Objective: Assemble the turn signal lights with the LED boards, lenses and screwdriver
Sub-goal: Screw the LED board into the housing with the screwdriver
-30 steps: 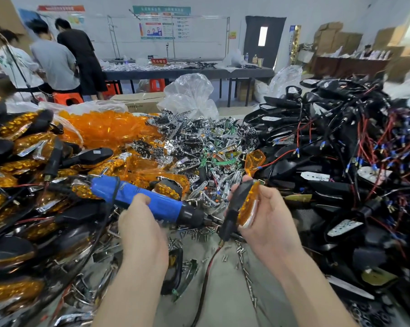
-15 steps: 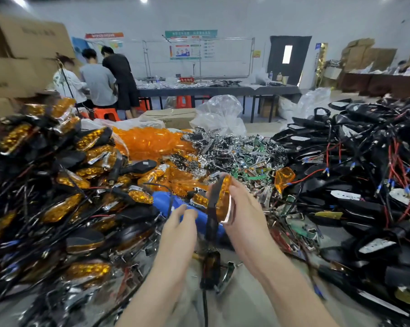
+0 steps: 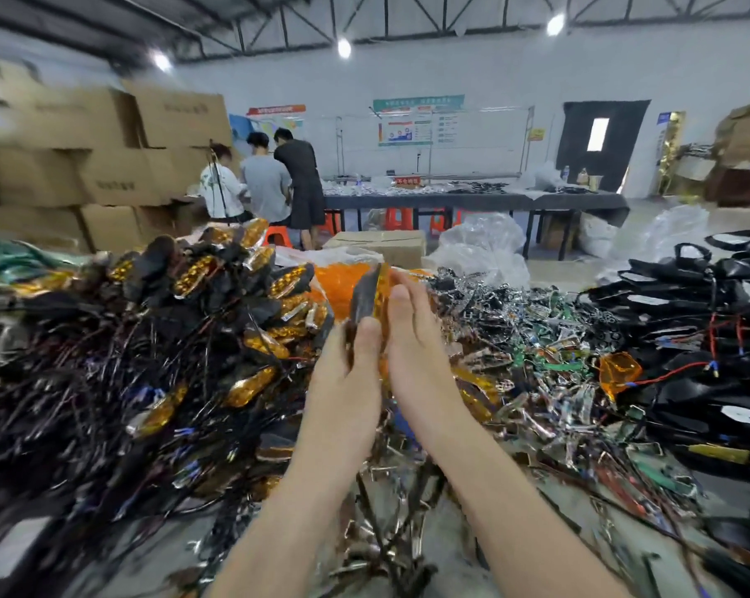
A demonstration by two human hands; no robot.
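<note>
I hold one turn signal light [image 3: 364, 295], a black housing with an amber lens, upright between both hands, raised above the table. My left hand [image 3: 347, 381] pinches its lower part, thumb on the black housing. My right hand [image 3: 416, 343] lies flat against the lens side with straight fingers. A scrap of blue, perhaps the screwdriver [image 3: 402, 419], shows low between my wrists. A heap of assembled lights [image 3: 235, 295] rises on the left. Loose amber lenses [image 3: 338, 278] fill a bag behind my hands. Chrome reflectors and green LED boards [image 3: 515, 330] are piled to the right.
Black housings with red and black wires [image 3: 688, 304] cover the right side, and a single amber lens [image 3: 619, 371] lies near them. Cardboard boxes [image 3: 105, 166] are stacked at the back left. Three people [image 3: 269, 187] stand at a far table. Clear plastic bags [image 3: 481, 243] sit behind the piles.
My left hand has let go of the blue screwdriver and taken hold of the light. Both hands have lifted the light up and away. My view has tilted upward.
</note>
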